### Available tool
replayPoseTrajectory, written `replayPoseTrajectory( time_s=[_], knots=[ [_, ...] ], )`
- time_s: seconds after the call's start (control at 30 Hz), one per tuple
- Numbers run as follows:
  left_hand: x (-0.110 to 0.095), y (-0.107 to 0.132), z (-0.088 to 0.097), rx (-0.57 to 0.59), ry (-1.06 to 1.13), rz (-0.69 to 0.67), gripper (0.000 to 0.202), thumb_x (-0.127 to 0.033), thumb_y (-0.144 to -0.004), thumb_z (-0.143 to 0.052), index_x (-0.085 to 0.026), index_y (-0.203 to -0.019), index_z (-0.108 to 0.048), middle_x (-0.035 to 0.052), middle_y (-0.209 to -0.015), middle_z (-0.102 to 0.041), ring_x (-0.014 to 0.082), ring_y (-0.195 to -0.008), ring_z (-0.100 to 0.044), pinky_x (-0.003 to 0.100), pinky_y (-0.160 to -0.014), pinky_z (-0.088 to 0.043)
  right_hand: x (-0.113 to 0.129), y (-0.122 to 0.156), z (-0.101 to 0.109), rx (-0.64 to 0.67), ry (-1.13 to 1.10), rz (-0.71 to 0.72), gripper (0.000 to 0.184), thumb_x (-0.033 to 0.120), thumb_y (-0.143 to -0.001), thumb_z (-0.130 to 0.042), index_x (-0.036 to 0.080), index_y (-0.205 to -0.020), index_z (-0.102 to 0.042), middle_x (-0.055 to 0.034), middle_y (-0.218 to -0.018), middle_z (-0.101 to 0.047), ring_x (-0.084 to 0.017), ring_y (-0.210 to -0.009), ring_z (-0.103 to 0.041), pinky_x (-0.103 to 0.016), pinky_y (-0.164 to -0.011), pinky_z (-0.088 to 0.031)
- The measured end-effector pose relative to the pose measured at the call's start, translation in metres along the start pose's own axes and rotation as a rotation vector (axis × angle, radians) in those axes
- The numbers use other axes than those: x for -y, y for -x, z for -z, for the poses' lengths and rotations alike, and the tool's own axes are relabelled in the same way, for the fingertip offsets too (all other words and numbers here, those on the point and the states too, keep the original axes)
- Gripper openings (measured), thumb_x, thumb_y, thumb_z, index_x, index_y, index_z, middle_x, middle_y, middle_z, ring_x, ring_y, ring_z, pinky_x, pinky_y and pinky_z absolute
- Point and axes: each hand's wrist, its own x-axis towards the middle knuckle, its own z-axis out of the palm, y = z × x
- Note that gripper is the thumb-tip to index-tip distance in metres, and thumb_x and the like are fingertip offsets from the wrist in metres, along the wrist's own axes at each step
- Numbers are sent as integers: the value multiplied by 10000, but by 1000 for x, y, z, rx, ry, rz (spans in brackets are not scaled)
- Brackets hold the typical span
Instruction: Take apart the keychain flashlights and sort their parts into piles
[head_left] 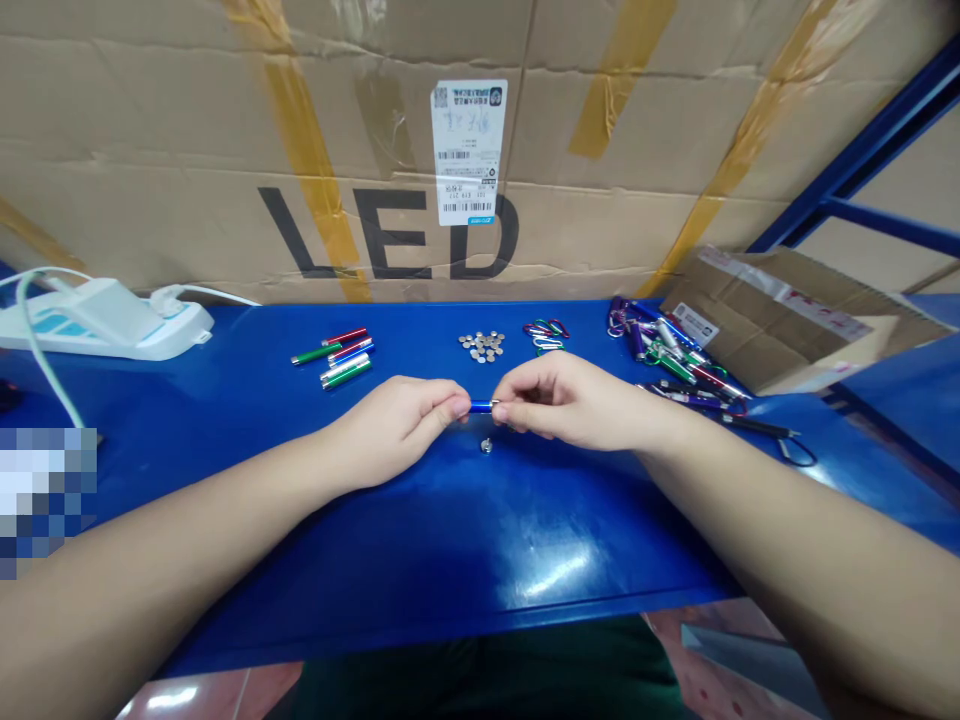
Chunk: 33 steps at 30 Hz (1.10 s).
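A slim blue metal tube [481, 407], like the body of a mini flashlight, lies level between my two hands above the table. My left hand [409, 425] is closed, thumb and fingers pinching the tube's left end. At its right end, my right hand [566, 402] has thumb and forefinger pinched together; a small silvery bit shows at the fingertips, too hidden to name. Just below the tube, a small silver end cap [486, 447] sits on the table. Beyond my hands is a loose group of silver button cells [481, 346], with several coloured carabiners [547, 332] to their right.
Several coloured tubes [334, 357] lie at left on the blue table [450, 560]. A white power strip [112, 320] is farther left. At right, flashlights with clips [679, 355] spill beside an open cardboard box [780, 315]. A large carton [360, 130] stands behind the table.
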Motion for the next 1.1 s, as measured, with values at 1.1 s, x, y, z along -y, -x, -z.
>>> replayPoseTrajectory(
  time_s=[1.1],
  knots=[
    [1,-3,-6,-42,155,128,463,-528,-1049,-444,-182,-890,-707,15,-767,-712,164,-686,-634,268,-655,-470,-6,0,6,-100,533,339,289,350,-1058,-545,171,-912,-718,-61,-821,-719,-176,-733,-619,-311,-718,-451]
  ],
)
